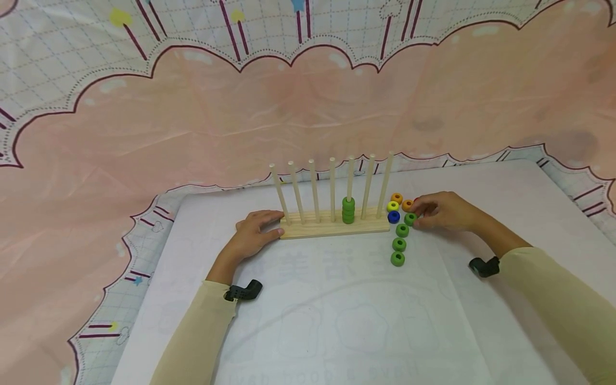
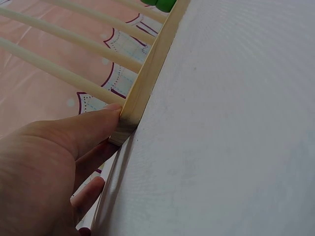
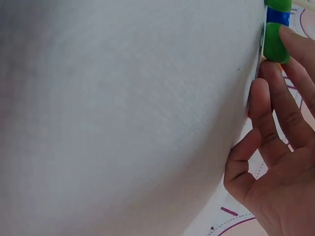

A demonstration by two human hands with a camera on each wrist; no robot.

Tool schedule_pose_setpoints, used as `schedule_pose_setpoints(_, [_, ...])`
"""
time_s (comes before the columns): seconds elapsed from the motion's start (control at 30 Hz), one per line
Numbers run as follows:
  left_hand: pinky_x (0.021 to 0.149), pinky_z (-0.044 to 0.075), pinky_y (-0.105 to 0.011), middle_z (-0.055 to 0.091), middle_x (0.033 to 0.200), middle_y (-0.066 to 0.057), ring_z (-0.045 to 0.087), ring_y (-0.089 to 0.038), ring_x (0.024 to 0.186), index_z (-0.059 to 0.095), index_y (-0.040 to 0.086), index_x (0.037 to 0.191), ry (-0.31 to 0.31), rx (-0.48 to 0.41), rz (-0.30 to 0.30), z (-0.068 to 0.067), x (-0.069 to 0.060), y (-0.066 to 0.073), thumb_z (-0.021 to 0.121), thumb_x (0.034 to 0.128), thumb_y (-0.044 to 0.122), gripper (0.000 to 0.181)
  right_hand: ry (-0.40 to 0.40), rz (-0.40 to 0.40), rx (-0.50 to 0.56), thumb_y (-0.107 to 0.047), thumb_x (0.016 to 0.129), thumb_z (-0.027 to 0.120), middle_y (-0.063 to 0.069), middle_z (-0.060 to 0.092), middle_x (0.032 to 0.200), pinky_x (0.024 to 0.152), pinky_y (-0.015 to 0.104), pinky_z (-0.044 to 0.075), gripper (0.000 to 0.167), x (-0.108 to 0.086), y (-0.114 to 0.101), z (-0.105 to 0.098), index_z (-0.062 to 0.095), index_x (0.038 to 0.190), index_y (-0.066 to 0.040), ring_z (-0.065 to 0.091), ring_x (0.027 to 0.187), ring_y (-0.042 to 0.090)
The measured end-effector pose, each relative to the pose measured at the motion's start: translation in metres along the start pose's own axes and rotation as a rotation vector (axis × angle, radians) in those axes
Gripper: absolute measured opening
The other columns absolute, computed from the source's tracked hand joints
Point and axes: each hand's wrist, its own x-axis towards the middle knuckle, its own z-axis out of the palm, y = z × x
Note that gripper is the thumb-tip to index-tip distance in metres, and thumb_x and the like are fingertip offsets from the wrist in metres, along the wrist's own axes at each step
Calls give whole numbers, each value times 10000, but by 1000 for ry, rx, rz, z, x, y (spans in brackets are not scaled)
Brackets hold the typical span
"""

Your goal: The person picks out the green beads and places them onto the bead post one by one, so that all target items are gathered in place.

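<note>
A wooden rack [image 1: 332,229] with several upright pegs stands on the white surface; a stack of green beads [image 1: 348,210] sits on one peg. My left hand [image 1: 251,235] holds the rack's left end, its thumb on the base [image 2: 147,78] in the left wrist view. At the right, my right hand [image 1: 447,212] pinches a green bead [image 1: 410,219], which in the right wrist view is the green bead [image 3: 276,43] by the thumb. Three more green beads [image 1: 399,244] lie in a line nearer to me.
Beside the rack's right end lie a blue bead [image 1: 393,217], a yellow bead [image 1: 392,206] and orange beads [image 1: 397,198]. A red bit shows at my right fingertips. The white board [image 1: 337,321] lies over a patterned pink cloth [image 1: 289,117].
</note>
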Motion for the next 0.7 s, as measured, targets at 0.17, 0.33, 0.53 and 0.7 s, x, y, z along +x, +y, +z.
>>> schedule_pose_setpoints(0.17, [1103,158,-601,525,1537,-64,335,-337,1486,579,194,1462,-3,3,-8,0,0,-1,683,980,381,527,9,8,-12,-230,878,825,-2,736,1079,855,222,515,304,-1,-3,-3,740,1162,-163,623,991,195])
schedule_pose_setpoints(0.33, [1104,154,-601,527,1536,-59,334,-330,1488,578,200,1463,-3,8,-14,1,1,-2,681,981,385,526,21,8,-29,-255,890,816,-16,732,1067,841,247,518,305,-1,-5,-8,740,1174,-174,607,987,190])
schedule_pose_setpoints(0.53, [1099,160,-593,527,1536,-64,342,-327,1480,580,200,1460,4,8,-8,2,1,-3,683,976,396,533,26,-2,-8,-305,890,813,-9,737,1084,847,290,527,328,-1,-10,-14,736,1178,-169,615,1000,194])
schedule_pose_setpoints(0.7, [1102,160,-585,525,1537,-51,339,-312,1480,579,219,1462,2,3,-13,3,2,-6,680,978,407,529,19,3,-22,-319,905,797,-8,728,1074,889,381,533,322,-1,-14,-19,736,1190,-183,624,1029,213])
